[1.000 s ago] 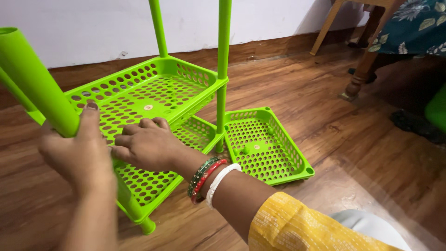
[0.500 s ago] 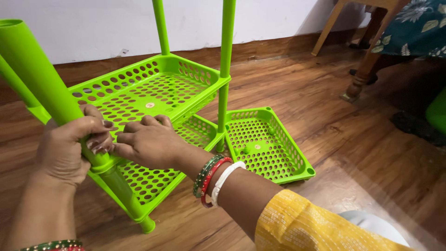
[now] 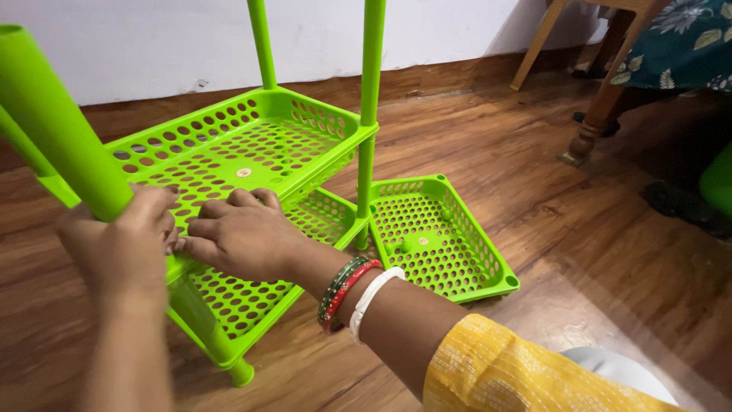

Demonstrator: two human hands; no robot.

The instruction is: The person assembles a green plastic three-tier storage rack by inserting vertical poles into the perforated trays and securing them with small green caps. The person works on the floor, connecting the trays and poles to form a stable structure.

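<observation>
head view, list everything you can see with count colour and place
perforated trays on the rack: two, lime green, stacked one above the other at centre left
loose tray: one, lime green, flat on the floor right of the rack
upright poles: several, lime green, at the rack's corners; the nearest one is at far left
floor: one, brown wood-look, under everything
wall: one, white with a brown skirting, at the back
wooden furniture legs: tan and brown, top right
patterned cloth: one, dark teal with leaves, top right corner
left hand: wrapped round the nearest pole
right hand: resting on the upper tray's front edge, bangles on the wrist, yellow sleeve
</observation>
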